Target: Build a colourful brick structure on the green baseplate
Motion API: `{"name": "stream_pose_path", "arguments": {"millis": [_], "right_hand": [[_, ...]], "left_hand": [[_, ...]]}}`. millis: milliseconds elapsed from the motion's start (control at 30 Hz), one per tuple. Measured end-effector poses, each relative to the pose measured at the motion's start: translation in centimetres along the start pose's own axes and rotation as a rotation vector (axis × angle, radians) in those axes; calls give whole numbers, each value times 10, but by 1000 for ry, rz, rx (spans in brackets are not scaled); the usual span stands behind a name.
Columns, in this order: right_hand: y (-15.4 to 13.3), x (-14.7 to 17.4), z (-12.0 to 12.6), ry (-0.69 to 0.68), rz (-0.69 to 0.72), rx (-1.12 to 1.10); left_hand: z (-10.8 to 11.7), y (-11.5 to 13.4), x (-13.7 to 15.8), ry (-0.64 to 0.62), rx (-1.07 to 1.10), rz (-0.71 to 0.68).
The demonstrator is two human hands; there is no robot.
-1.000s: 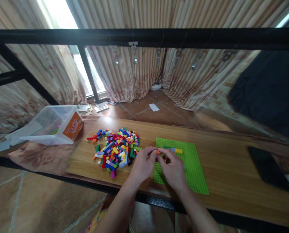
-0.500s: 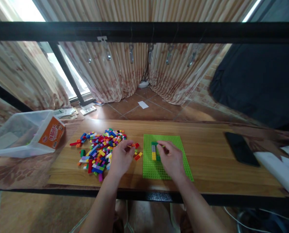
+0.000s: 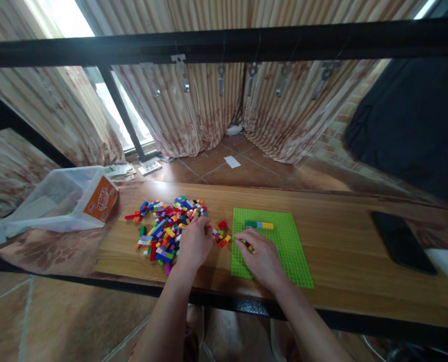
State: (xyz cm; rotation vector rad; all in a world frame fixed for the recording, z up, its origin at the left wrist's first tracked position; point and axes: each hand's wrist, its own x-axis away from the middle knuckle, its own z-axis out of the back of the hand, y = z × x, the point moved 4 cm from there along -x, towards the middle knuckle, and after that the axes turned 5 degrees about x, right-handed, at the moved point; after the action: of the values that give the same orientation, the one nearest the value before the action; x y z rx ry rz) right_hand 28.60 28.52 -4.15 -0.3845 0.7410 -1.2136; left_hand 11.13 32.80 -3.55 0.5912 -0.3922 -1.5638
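My left hand is over the right side of a heap of mixed toy building bricks. Its fingers are pinched together, and anything between them is hidden. My right hand hovers at the left part of a green studded baseplate, thumb and fingertips drawn together; what they hold cannot be made out. Just beyond that hand, a row of joined bricks in green, light blue and yellow lies crosswise on the baseplate. A red brick and an orange brick rest between the two hands.
A clear plastic bin with an orange label stands left of the wooden board. A dark phone lies at the right. A black metal bar with hanging hooks crosses beyond the table.
The row of bricks has turned from lengthwise to crosswise on the baseplate. My right hand has come nearer and to the left of it. The view has swung slightly left.
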Motion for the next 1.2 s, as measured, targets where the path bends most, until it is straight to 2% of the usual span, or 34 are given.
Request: {"name": "stream_pose_path", "arguments": {"millis": [233, 333, 433, 567, 667, 733, 833, 933, 1067, 1200], "right_hand": [[5, -1, -6, 10, 19, -7], [6, 1, -7, 7, 27, -11], [9, 4, -9, 18, 26, -14], [9, 1, -15, 21, -13, -77], [-8, -17, -20, 62, -74, -135], [-31, -38, -27, 26, -46, -139], [-68, -69, -47, -91, 74, -103], [-85, -87, -72, -160, 124, 23], [-82, -90, -98, -198, 144, 170], [-68, -88, -99, -188, 159, 177]], "left_hand": [[-1, 4, 7, 7, 95, 3], [9, 5, 8, 89, 249, -9], [32, -8, 5, 321, 523, 50], [72, -50, 6, 726, 869, 274], [96, -81, 13, 999, 1006, 393], [105, -95, 17, 1112, 1087, 431], [112, -105, 20, 1157, 1155, 450], [115, -107, 20, 1161, 1180, 459], [116, -108, 19, 1152, 1207, 469], [118, -110, 18, 1141, 1236, 461]]}}
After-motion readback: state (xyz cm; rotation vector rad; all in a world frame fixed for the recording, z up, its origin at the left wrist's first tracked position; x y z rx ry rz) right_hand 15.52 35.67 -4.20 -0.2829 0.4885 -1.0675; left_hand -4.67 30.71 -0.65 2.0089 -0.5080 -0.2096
